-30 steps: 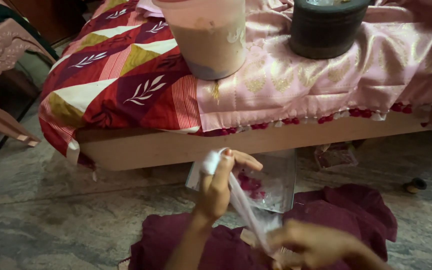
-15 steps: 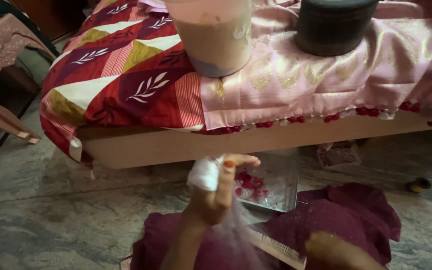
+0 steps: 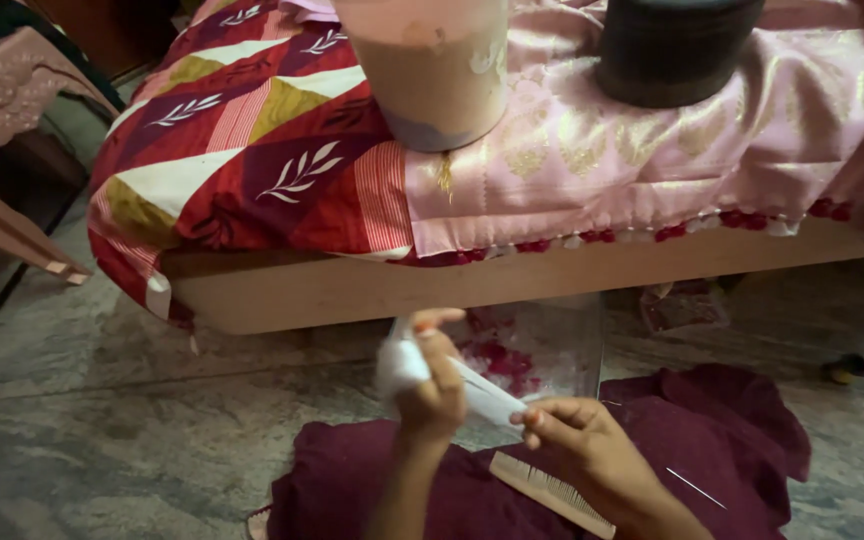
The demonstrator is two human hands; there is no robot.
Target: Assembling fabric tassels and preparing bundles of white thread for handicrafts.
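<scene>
Head view: both hands (image 3: 432, 385) (image 3: 577, 445) gripping white strip (image 3: 482, 395) above maroon cloth (image 3: 732, 430) on stone floor (image 3: 102, 440).

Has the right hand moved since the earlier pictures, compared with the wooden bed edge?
Yes. The right hand has come up and leftward, closer to the wooden bed edge, and now pinches the white strip near the left hand.

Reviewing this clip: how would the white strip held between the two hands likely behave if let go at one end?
The white strip looks thin and soft, so probably floppy and light. It runs straight between left hand and right hand, so likely taut only from pulling. The bunched end at the left hand suggests it crumples easily.
</scene>
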